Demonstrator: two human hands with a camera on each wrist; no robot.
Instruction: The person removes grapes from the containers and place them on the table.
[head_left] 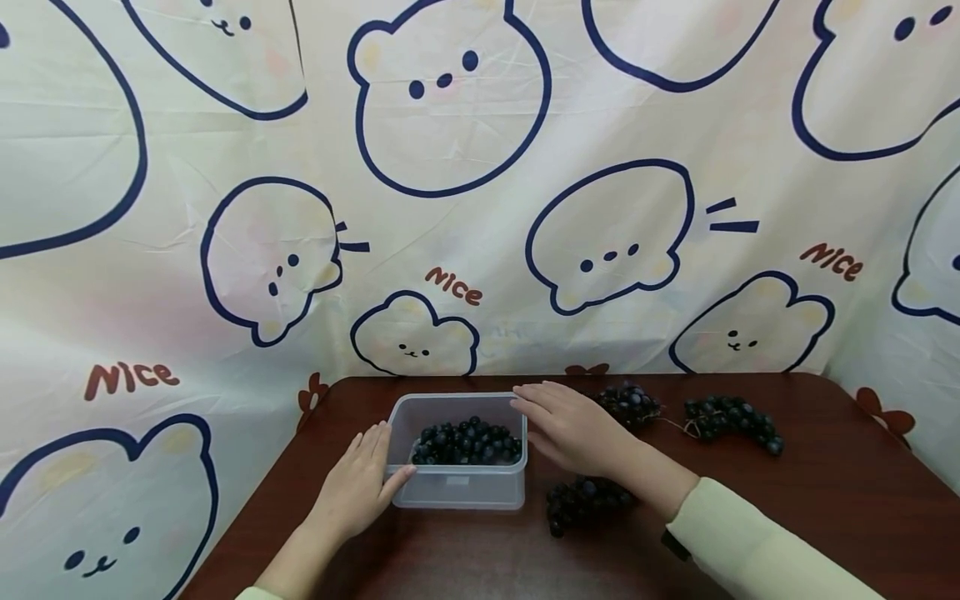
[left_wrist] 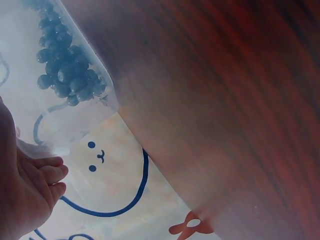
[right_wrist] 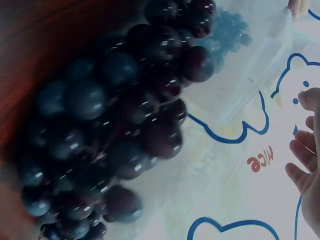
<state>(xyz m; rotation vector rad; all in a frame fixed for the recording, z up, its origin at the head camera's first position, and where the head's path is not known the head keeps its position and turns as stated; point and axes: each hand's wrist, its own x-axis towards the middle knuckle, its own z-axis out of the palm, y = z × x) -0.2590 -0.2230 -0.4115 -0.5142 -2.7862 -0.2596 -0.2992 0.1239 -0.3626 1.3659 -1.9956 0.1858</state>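
A translucent plastic box (head_left: pixel 459 487) stands on the table and holds a bunch of dark grapes (head_left: pixel 467 442). Along its left side lies my left hand (head_left: pixel 354 485), fingers straight, with the thumb by the front rim. My right hand (head_left: pixel 576 427) is at the box's right rim, its fingers extended and nothing in them; whether they touch the rim I cannot tell. Below the right forearm is another grape bunch (head_left: pixel 587 502), which looms large in the right wrist view. From the left wrist the boxed grapes (left_wrist: pixel 65 70) show through the wall beside my fingers (left_wrist: pixel 47 172).
Behind my right hand lies a grape bunch (head_left: pixel 628 403), partly hidden, and farther right another bunch (head_left: pixel 733 421) with a thin stem. The brown table (head_left: pixel 480 558) ends at a white cloth backdrop (head_left: pixel 510 350) printed with cartoon outlines.
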